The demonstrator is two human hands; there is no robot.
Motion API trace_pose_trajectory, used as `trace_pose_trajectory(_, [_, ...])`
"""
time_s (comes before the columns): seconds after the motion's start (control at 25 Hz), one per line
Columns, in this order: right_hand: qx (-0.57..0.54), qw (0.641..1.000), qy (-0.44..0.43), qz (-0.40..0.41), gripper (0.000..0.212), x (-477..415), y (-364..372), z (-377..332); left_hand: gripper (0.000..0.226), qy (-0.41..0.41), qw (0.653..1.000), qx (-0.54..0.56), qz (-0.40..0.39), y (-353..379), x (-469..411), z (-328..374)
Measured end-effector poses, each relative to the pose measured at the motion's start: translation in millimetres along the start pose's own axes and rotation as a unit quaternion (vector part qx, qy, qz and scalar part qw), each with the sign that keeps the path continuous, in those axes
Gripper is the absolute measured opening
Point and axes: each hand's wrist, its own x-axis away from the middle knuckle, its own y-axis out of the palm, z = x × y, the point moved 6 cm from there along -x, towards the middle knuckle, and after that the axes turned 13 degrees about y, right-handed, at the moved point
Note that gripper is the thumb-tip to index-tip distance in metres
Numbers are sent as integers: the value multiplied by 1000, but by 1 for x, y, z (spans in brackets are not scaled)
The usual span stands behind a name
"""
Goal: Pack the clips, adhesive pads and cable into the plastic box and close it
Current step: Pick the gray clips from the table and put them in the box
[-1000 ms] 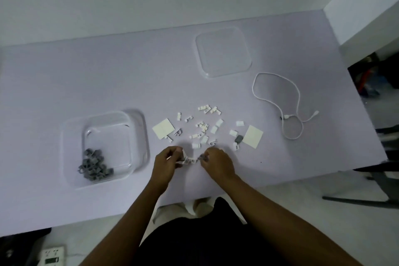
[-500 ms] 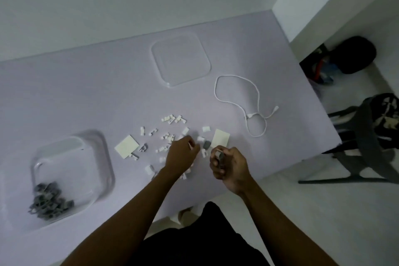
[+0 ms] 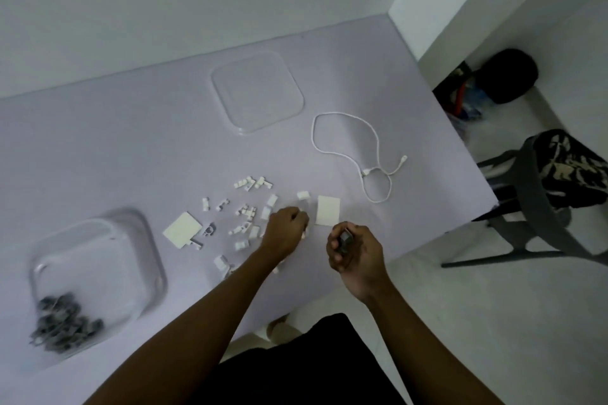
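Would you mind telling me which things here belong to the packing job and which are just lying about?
Part of the job: plastic box holding grey clips; white clips; two adhesive pads; cable; lid; grey clip in the right hand.

Just lying about: chair; dark bag on the floor.

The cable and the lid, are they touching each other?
Apart. The head view shows bare table between the cable and the lid.
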Motion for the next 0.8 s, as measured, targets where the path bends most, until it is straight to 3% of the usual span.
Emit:
trace_pose_trajectory(0.04, [-9,1000,5,-7,28,-2,11,4,25,-32,989,141,-22,-9,11,4])
trace_pose_trajectory(0.12, [-35,999,8,-30,26,-9,39,13,16,-65,921,378,-74,-37,37,15])
trace_pose_trajectory(0.2, [-53,997,15,-46,29,-16,71,24,22,-55,873,481,-67,-77,64,18])
trace_pose_trajectory(0.28, [-41,997,28,-51,30,-24,100,38,35,-68,870,488,-28,-113,88,6])
trace_pose_trajectory(0.44, [52,995,77,-40,32,-44,161,84,42,-106,930,339,97,-189,141,-39])
trace_pose_trajectory(0.56, [119,987,105,-29,33,-53,206,126,48,-74,979,40,188,-255,188,-84])
trace_pose_trajectory(0.68, [202,973,110,-21,37,-58,244,161,45,-87,952,-234,178,-298,225,-127])
trace_pose_trajectory(0.8, [285,950,126,-13,37,-61,281,193,30,-143,915,-363,104,-319,244,-172])
